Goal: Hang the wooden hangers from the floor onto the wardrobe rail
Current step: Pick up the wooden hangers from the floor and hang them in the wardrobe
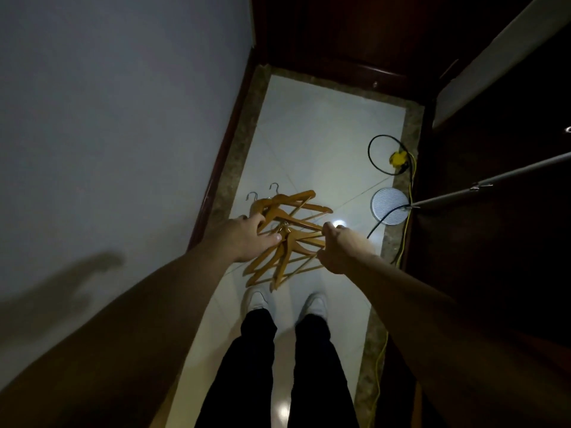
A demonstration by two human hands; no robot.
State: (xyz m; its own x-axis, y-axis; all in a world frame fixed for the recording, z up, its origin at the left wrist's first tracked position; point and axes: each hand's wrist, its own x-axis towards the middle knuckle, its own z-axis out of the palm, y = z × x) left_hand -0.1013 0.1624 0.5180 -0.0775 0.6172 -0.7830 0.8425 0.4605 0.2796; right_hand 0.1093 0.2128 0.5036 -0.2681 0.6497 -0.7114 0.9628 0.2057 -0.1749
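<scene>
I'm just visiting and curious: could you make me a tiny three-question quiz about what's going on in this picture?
1. True or false: the wooden hangers already hang on the wardrobe rail.
2. Which round thing lies on the floor near the rail's end? A) grey ribbed disc B) red ball C) glass bowl
3. Fill in: the cable running along the floor's right edge is ____.

Key: 1 false, they lie piled on the floor, with the left hand and right hand on them. 2 A, the disc. 3 yellow.
</scene>
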